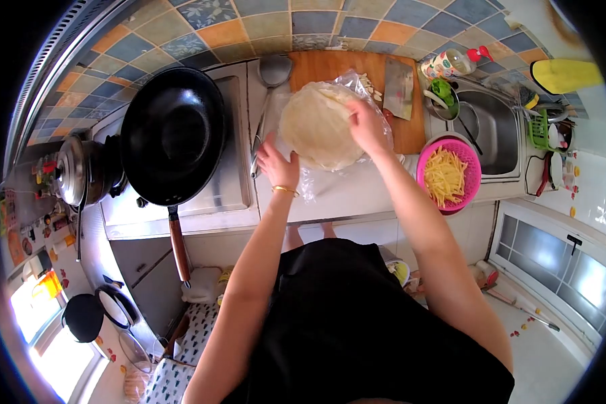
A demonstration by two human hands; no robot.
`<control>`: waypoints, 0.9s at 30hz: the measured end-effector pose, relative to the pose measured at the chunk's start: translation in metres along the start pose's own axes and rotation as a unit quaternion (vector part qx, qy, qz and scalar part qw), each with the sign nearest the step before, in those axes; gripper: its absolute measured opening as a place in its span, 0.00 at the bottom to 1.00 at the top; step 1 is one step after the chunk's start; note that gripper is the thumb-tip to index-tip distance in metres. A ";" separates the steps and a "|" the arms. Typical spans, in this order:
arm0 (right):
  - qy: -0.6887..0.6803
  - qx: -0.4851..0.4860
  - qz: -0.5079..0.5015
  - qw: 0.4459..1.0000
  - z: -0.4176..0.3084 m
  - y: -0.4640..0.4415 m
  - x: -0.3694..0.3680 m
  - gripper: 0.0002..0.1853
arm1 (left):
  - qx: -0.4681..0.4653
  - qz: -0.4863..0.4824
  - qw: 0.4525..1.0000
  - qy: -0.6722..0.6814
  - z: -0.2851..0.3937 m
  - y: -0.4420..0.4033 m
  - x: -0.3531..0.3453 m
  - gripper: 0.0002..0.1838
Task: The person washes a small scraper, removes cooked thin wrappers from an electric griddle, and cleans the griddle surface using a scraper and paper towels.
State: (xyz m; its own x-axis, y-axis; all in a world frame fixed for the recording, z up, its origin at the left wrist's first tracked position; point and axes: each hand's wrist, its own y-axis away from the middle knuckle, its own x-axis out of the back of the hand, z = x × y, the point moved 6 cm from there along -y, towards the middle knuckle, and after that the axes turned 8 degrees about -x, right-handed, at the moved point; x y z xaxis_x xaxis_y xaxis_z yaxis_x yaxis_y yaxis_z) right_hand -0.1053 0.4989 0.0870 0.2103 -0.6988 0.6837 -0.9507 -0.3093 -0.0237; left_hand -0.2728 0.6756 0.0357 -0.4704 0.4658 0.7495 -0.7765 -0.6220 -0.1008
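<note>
A stack of thin, pale round flatbreads (316, 128) lies on a clear plastic bag (308, 187), partly over the wooden cutting board (310, 66). My right hand (366, 128) is on the upper right part of the stack, its fingers drawn together at the top sheet; the fingertips are partly hidden. My left hand (278, 166), with a gold bangle at the wrist, is at the lower left edge of the stack. Its fingers are spread and hold nothing. Beside it on the left lies a metal spatula (274, 73).
A black wok (173, 135) sits on the stove at left, beside a lidded pot (72, 168). A cleaver (398, 89) and chopped garlic (367, 84) are on the board. Potato strips (446, 176) fill a pink colander (476, 174) near the sink (501, 161). Green peppers (442, 91) sit in a metal bowl.
</note>
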 end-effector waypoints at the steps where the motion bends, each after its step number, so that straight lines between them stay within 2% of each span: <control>1: 0.010 0.003 -0.050 0.999 -0.003 0.005 -0.016 0.11 | -0.065 -0.025 0.998 0.000 0.020 0.001 0.009 0.33; 3: 0.031 0.009 -0.149 0.988 0.003 0.015 -0.050 0.12 | -0.172 -0.096 0.980 -0.010 0.043 0.011 0.003 0.35; 6: -0.024 -0.043 -0.196 0.979 0.020 0.003 -0.071 0.12 | -0.260 -0.174 0.947 -0.071 0.052 0.030 -0.020 0.37; 8: -0.092 -0.075 -0.240 0.964 0.044 -0.024 -0.081 0.12 | -0.232 -0.225 0.942 -0.095 0.044 0.036 -0.027 0.36; 9: -0.063 -0.072 -0.218 0.971 0.047 -0.041 -0.070 0.12 | -0.230 -0.235 0.939 -0.103 0.039 0.039 -0.029 0.36; 11: -0.116 -0.073 -0.125 0.983 0.054 -0.077 -0.041 0.15 | -0.226 -0.255 0.933 -0.114 0.035 0.042 -0.029 0.36; 14: -0.120 -0.090 0.062 0.987 0.042 -0.091 0.018 0.17 | -0.225 -0.275 0.927 -0.116 0.036 0.044 -0.025 0.36; 17: -0.146 -0.084 -0.020 0.985 0.027 -0.068 0.007 0.18 | -0.227 -0.273 0.929 -0.107 0.037 0.045 -0.024 0.36; 20: -0.243 -0.204 -0.253 0.914 0.037 -0.038 -0.041 0.17 | -0.234 -0.260 0.932 -0.099 0.039 0.048 -0.021 0.36; 23: -0.192 -0.131 -0.099 0.968 0.045 -0.035 -0.035 0.17 | -0.230 -0.251 0.936 -0.094 0.046 0.049 -0.006 0.35; 26: -0.187 -0.094 -0.076 0.975 0.014 -0.018 -0.019 0.17 | -0.210 -0.213 0.952 -0.065 0.056 0.056 0.019 0.34; 27: -0.178 -0.077 -0.101 0.976 -0.008 -0.007 -0.013 0.17 | -0.204 -0.194 0.958 -0.052 0.060 0.059 0.029 0.34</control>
State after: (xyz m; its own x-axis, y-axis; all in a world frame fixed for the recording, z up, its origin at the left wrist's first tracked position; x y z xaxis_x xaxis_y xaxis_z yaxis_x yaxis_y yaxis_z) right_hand -0.1029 0.5152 0.0846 0.4370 -0.8221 0.3650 -0.8987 -0.3823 0.2150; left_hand -0.3073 0.6148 0.0908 -0.0858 0.5342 0.8410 -0.9938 -0.1064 -0.0339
